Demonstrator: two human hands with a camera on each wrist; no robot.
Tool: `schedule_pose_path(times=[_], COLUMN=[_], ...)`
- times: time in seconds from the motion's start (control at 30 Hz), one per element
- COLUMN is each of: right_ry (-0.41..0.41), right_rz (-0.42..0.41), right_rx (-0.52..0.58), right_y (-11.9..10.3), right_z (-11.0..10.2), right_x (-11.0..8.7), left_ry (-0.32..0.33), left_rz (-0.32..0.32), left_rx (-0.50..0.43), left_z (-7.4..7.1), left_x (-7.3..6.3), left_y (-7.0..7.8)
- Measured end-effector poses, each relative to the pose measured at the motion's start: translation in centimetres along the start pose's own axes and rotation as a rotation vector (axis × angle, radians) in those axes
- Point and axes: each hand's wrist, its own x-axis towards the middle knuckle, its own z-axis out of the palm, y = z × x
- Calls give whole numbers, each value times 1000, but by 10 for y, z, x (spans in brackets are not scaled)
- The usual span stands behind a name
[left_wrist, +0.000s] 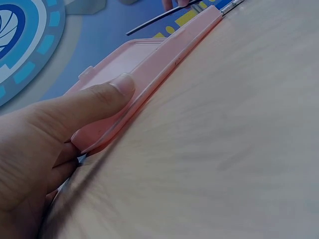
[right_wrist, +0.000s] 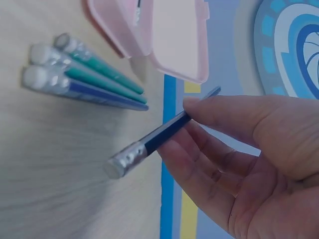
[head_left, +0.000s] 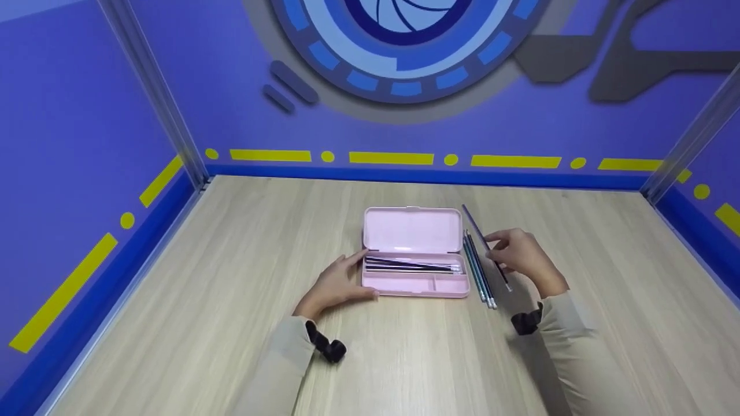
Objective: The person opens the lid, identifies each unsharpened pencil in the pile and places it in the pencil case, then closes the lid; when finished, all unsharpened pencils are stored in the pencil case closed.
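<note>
A pink pencil case [head_left: 450, 292] lies with its lid [head_left: 413, 229] raised at the back. Several dark pencils [head_left: 404, 265] lie in its long rear compartment. My left hand [head_left: 338, 283] grips the case's left end, and its thumb [left_wrist: 112, 92] presses the front wall in the left wrist view. To the right of the case, my right hand [head_left: 523, 254] pinches a dark blue pencil [right_wrist: 167, 132] between thumb and fingers, held slantwise with its white eraser end toward me. Beside the case lie 3 pencils [right_wrist: 99, 82], two green and one blue, their erasers toward me.
The light wood table [head_left: 260, 231] is bounded by a blue back wall [head_left: 370, 133] and a side wall [head_left: 75, 173] at the left. The front row of the case has two compartments split by a divider [head_left: 435, 283]. Each wrist wears a black camera mount [head_left: 330, 349].
</note>
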Motion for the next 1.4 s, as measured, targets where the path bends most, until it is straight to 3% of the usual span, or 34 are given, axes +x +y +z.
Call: schedule_pose_path(times=[0.43,0.73,0.97,1.2,1.4], right_ry=[-10,-44,-109,-161,-149], right_rz=[-197,-335,-380,-431,-477], right_rx=[-137,-274,-366,-375,-398], right_y=[-27,-56,-70,-75,-76], right_z=[10,28,47,58,66], right_x=[9,18,24,27,30], left_ry=[-8,-6,-7,-12,-5], left_rz=[-12,-8,-8,-12,2], left_rx=[-4,15,-5,-6,8], left_z=[2,0,2,2,0], left_x=[-2,-1,-1,0,1], left_y=[-3,-3,-1,-1,-1])
